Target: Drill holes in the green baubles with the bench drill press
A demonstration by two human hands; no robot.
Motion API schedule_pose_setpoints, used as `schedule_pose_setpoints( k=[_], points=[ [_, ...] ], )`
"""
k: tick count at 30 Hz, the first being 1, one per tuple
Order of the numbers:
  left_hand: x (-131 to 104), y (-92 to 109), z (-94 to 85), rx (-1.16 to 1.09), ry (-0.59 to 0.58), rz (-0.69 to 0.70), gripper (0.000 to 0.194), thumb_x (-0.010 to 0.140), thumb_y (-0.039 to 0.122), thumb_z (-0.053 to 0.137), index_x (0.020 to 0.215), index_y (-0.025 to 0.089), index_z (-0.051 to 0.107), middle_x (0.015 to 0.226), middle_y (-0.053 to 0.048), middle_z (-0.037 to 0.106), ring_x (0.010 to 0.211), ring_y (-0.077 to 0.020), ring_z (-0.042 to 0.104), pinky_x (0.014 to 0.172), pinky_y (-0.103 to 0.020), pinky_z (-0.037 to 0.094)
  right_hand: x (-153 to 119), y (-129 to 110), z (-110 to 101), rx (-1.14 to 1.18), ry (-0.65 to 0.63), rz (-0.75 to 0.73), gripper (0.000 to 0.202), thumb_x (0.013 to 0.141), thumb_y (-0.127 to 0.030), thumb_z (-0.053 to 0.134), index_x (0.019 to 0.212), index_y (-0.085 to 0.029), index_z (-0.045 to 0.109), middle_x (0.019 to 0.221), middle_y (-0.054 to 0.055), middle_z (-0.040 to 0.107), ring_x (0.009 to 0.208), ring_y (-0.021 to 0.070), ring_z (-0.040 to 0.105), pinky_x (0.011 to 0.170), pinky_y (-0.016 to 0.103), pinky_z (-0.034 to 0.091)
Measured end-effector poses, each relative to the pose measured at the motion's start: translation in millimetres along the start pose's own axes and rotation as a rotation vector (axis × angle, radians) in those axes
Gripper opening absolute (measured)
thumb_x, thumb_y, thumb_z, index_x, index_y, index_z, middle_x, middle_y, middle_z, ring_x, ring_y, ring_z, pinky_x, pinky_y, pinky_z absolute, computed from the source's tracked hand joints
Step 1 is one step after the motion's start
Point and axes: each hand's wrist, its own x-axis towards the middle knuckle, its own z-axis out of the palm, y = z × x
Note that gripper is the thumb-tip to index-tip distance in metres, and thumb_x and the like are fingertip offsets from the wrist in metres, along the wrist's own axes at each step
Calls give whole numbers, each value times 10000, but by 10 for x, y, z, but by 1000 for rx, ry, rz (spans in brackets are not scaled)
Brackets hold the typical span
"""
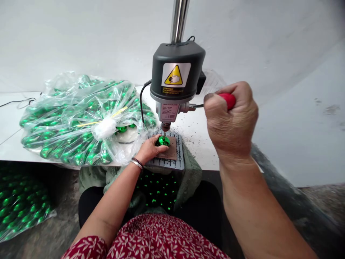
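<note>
A small bench drill (176,77) stands on a white table (199,144), its bit touching a shiny green bauble (163,141). The bauble rests on a brown pad (171,153) on the drill's grey base plate (176,163). My left hand (148,148) holds the bauble in place under the bit. Raised to the right of the drill head, my right hand (231,120) is closed around the red knob (228,100) of the drill's lever.
A clear plastic bag (78,120) full of green baubles lies on the table left of the drill. Another bag of green pieces (18,205) sits on the floor at left. More green pieces (157,192) lie in a cloth on my lap. Dark drill swarf (194,135) speckles the table.
</note>
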Motion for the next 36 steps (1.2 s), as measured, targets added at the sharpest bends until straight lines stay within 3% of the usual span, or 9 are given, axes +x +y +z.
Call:
schedule_pose_setpoints(
  k=[9, 22, 31, 34, 36],
  points=[
    [-1, -66, 54, -45, 47, 58, 651, 685, 301, 763, 1299, 164, 594, 1277, -81, 658, 1177, -246, 597, 1065, -370, 408, -236, 134, -14, -21, 4, -82, 136, 779, -304, 517, 718, -214, 435, 623, -48, 458, 562, 62, 395, 569, 223, 372],
    [26, -141, 89, -31, 65, 84, 613, 678, 331, 768, 1253, 177, 621, 1262, -86, 658, 1183, -263, 585, 1077, -388, 397, -506, 286, 57, -44, 121, -219, 102, 830, -299, 511, 776, -213, 505, 659, -28, 553, 570, 69, 488, 557, 212, 409],
    [-36, -74, 49, -53, 26, 125, 413, 705, 329, 729, 1093, 200, 674, 1008, -10, 707, 961, -205, 634, 921, -310, 474, -712, 506, 108, -45, 140, -287, 130, 853, -302, 518, 850, -175, 546, 720, -5, 592, 623, 77, 550, 579, 213, 437],
    [-35, -64, 54, -43, 44, 106, 420, 692, 322, 735, 1086, 192, 673, 1005, -13, 701, 955, -201, 629, 926, -309, 467, -658, 456, 103, -11, 140, -257, 140, 845, -311, 515, 843, -173, 539, 719, -7, 577, 630, 76, 538, 579, 215, 423],
    [-29, -56, 63, -37, 60, 92, 438, 683, 323, 739, 1092, 183, 670, 1002, -17, 699, 939, -197, 627, 912, -306, 469, -472, 328, 103, 9, 138, -218, 165, 842, -331, 501, 810, -170, 520, 683, -17, 543, 598, 68, 493, 561, 214, 388]
  ],
)
